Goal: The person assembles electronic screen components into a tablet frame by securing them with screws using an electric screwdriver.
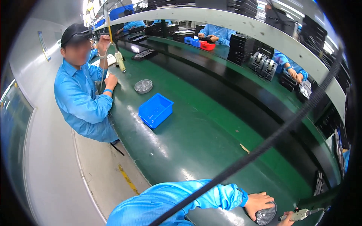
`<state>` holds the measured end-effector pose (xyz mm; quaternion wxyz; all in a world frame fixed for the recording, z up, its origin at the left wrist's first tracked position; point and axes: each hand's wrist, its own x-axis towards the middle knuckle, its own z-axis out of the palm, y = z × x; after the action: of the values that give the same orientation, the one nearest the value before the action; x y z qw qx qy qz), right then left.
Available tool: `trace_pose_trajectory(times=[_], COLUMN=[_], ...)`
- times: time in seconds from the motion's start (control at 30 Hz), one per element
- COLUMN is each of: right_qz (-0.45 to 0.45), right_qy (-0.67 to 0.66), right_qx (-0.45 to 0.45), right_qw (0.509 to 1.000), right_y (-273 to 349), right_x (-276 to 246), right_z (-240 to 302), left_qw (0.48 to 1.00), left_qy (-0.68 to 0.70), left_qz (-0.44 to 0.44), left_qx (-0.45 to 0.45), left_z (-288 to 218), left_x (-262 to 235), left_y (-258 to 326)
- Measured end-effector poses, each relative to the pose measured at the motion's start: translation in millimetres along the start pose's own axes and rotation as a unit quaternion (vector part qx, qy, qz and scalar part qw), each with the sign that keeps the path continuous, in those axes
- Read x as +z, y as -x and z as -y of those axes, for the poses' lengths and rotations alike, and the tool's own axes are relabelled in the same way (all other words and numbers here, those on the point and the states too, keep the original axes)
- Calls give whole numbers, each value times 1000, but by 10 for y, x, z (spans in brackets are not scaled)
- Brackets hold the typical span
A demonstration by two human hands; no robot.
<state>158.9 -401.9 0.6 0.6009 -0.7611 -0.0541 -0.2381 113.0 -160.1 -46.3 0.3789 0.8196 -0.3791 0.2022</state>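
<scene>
My left hand (pixel 258 202), at the end of a blue sleeve, rests on a round dark perforated disc (pixel 266 215) lying on the green bench (pixel 203 139) at the bottom right. Just right of it, my right hand (pixel 287 219) grips a grey powered screwdriver (pixel 301 214) that lies nearly level, with its tip pointing toward the disc. Only part of the right hand shows at the frame's lower edge.
An open blue bin (pixel 155 110) and a second round grey disc (pixel 143 86) sit further up the bench. A co-worker in a blue coat (pixel 81 98) stands at the left holding a hanging tool (pixel 120 61). A black conveyor (pixel 241 90) runs alongside. A black cable (pixel 264 145) crosses the view.
</scene>
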Motion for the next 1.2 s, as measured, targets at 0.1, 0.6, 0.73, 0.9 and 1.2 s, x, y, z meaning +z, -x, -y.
trace_pose_trajectory(times=[0.1,0.6,0.73,0.9,1.2], right_qz=[-16,-110,-93,-83,-67], right_qy=[39,147,150,163,349], right_qx=[-51,-118,-141,-151,-37], right_qw=[998,976,974,971,934], right_y=[-13,-81,-185,-141,-76], right_x=[-16,153,165,94,98], right_z=[-30,153,64,-180,-367], left_qw=[1000,985,992,993,983], left_qy=[-12,160,110,-82,107], left_qz=[-5,-8,-35,52,-75], left_qx=[15,-58,-60,-59,-132], left_z=[55,183,386,464,-44], left_x=[41,246,750,992,-296], left_y=[26,-122,-116,-72,-111])
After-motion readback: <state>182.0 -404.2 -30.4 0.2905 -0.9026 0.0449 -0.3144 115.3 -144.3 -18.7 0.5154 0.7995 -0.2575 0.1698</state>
